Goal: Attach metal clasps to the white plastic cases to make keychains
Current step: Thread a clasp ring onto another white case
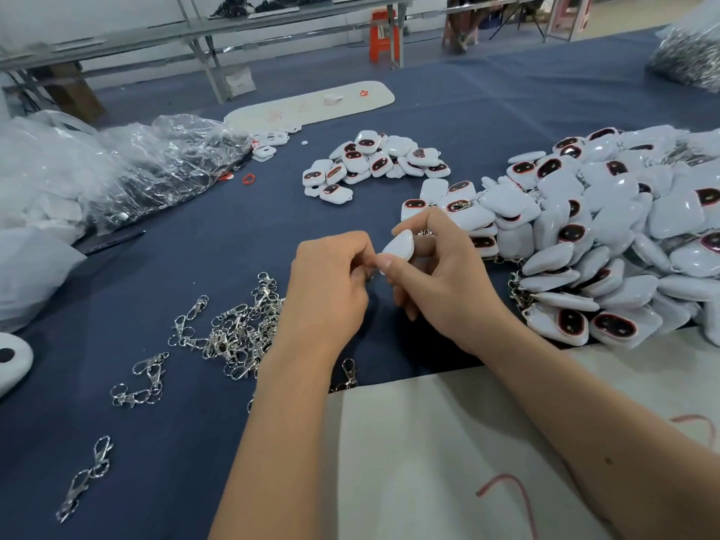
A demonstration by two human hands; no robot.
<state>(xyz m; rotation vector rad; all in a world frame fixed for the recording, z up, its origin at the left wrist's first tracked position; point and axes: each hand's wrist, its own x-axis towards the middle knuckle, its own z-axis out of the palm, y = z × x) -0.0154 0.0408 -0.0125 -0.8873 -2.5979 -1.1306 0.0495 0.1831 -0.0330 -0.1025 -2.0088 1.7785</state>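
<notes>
My right hand [436, 274] grips a white plastic case [399, 245], held on edge above the blue cloth at the middle of the view. My left hand [331, 282] is curled against the case's lower corner, its fingertips pinching something small that stays hidden; a bit of metal shows just under them. A loose heap of silver metal clasps [237, 333] lies left of my left wrist, with a few strays [87, 477] nearer the front edge. A small pile of white cases [370, 161] sits farther back.
A big heap of white cases [607, 243], some with clasps hanging, fills the right side. Crumpled clear plastic bags [148, 165] lie at the left. White boards lie at the front right [448, 461] and at the back [311, 103]. Benches and an orange stool [383, 37] stand beyond the table.
</notes>
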